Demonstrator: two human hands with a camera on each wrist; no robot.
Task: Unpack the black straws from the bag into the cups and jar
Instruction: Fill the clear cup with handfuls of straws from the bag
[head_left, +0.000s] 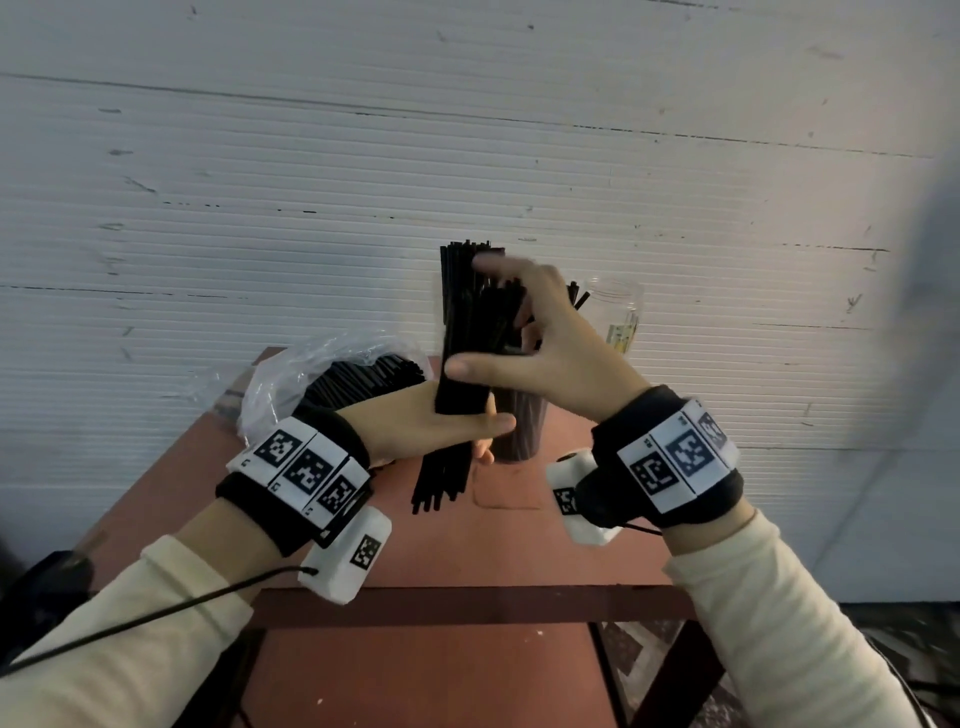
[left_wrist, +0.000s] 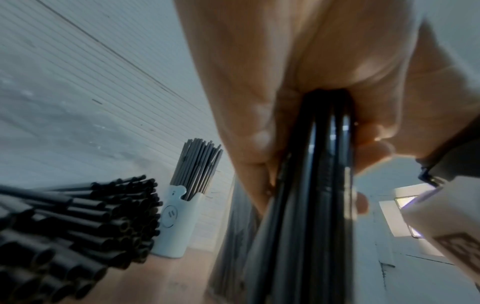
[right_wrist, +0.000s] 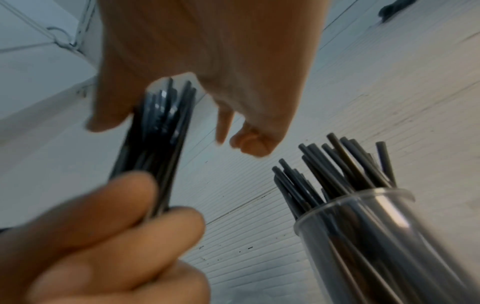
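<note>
Head view: straws (head_left: 460, 332) between both hands.

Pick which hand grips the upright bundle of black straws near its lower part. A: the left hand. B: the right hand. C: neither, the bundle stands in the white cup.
A: the left hand wraps its fingers round the lower part of the straw bundle, while the right hand touches it higher up, near the top ends.
</note>
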